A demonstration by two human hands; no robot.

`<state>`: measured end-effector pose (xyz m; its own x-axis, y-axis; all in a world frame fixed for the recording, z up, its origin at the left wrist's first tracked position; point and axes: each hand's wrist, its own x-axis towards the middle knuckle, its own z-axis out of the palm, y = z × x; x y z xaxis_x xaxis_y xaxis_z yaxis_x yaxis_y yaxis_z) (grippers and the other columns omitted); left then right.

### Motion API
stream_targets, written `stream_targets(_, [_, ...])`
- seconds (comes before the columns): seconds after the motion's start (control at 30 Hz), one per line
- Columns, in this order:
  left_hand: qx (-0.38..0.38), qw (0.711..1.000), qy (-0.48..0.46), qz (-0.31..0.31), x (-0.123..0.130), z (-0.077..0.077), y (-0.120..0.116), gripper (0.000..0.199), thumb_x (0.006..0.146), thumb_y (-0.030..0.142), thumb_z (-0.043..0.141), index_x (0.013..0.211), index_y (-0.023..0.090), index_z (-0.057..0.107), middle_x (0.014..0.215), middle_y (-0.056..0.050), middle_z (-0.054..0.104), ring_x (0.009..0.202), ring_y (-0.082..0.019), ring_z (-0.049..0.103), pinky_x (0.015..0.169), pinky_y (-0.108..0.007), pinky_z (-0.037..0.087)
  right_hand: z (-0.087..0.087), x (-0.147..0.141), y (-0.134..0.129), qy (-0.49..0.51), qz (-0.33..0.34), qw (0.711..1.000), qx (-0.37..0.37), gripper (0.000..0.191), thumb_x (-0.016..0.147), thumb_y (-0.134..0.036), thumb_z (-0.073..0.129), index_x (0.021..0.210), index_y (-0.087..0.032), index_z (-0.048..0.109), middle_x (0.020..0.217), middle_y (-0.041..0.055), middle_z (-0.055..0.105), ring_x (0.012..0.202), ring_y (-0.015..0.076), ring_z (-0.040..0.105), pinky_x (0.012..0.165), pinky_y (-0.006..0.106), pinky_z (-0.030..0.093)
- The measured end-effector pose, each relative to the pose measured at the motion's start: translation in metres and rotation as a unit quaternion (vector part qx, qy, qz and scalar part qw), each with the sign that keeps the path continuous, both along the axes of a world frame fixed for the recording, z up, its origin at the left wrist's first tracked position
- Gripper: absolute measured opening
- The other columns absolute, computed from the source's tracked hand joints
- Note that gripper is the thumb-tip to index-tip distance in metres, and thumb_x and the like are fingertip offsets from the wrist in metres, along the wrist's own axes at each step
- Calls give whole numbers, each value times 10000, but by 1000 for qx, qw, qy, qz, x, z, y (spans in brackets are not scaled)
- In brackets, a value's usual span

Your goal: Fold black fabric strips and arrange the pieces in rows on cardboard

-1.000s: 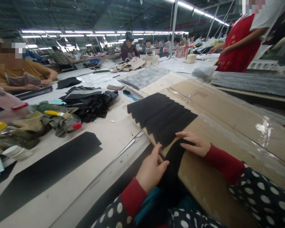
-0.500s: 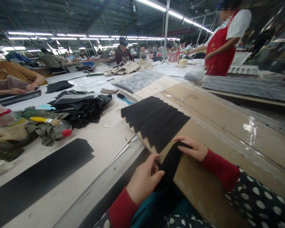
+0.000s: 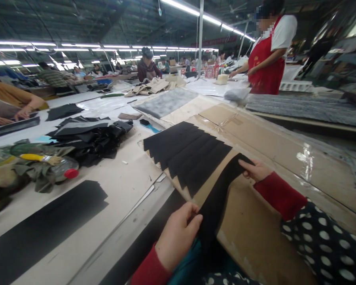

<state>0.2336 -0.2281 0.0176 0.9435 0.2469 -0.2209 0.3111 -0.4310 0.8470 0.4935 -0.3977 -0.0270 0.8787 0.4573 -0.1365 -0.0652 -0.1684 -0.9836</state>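
A limp black strip of sheet material [image 3: 218, 194] stretches between my two hands. My left hand [image 3: 179, 233] is closed with thumb and finger pinching its left edge, toward the near end. At the far end, my right hand [image 3: 255, 170] pinches a corner between thumb and fingers, and the strip bows upward there. Under it lies a brown cardboard-covered board [image 3: 246, 225]. Just beyond the strip, several black pieces [image 3: 185, 150] overlap in a stepped row on the board, their notched ends facing left.
On the left of the table are a stack of black pieces [image 3: 44, 217], a heap of black scraps [image 3: 91, 138], a yellow-handled brush [image 3: 37, 157] and a bottle with a red cap [image 3: 71, 173]. A co-worker in a red apron [image 3: 267, 67] stands at the back right.
My right hand has moved outward to the right and slightly up, drawing out the far end of the black strip. My left hand keeps its pinch. The whole view has shifted a little.
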Motion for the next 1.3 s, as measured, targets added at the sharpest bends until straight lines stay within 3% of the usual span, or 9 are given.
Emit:
stream_targets(0.13, [53, 998, -25, 25, 17, 7, 5, 210, 804, 279, 421, 987, 212, 499, 724, 10, 567, 656, -123, 514, 612, -247, 380, 0, 27, -1, -50, -25, 998, -34, 433, 511, -540, 684, 698, -176, 542, 456, -36, 473, 372, 83, 422, 338, 226, 362])
stream_targets(0.43, [270, 962, -23, 19, 58, 16, 10, 123, 806, 235, 420, 910, 213, 484, 792, -24, 598, 708, -155, 554, 596, -256, 348, -25, 94, 1, -250, -40, 947, -198, 417, 626, -539, 563, 739, -145, 634, 578, 12, 580, 545, 128, 507, 549, 274, 408])
stream_targets(0.67, [340, 940, 30, 16, 64, 14, 10, 122, 811, 213, 420, 924, 203, 466, 783, -21, 617, 728, -163, 581, 591, -245, 363, -32, 97, 13, -254, -29, 942, -216, 374, 605, -523, 568, 689, -165, 637, 618, 28, 617, 595, 168, 544, 581, 305, 414])
stream_targets(1.0, [412, 911, 23, 7, 66, 12, 8, 102, 810, 191, 420, 897, 196, 472, 801, -21, 589, 743, -178, 554, 602, -267, 391, -35, 98, 18, -292, -51, 923, -245, 312, 616, -474, 565, 672, -170, 607, 614, 29, 588, 595, 171, 530, 569, 308, 403])
stream_targets(1.07, [448, 894, -18, -5, 64, 11, 9, 79, 805, 167, 424, 840, 202, 486, 842, -20, 556, 786, -184, 520, 637, -279, 399, -37, 99, 19, -336, -63, 907, -246, 302, 595, -442, 590, 711, -164, 593, 644, 33, 569, 624, 172, 522, 590, 308, 411])
stream_targets(1.17, [488, 870, -56, -41, 60, 8, 9, 115, 802, 130, 415, 763, 197, 499, 851, -26, 513, 805, -194, 472, 664, -299, 407, -42, 100, 19, -428, -95, 860, -260, 293, 602, -405, 597, 766, -164, 582, 719, 48, 521, 680, 178, 502, 638, 312, 417])
stream_targets(1.3, [493, 866, -57, -65, 52, 5, 7, 132, 795, 109, 423, 801, 184, 531, 852, -37, 501, 796, -201, 445, 676, -322, 426, -48, 98, 17, -506, -80, 811, -283, 243, 704, -411, 508, 638, -187, 575, 756, 61, 470, 709, 180, 481, 662, 311, 405])
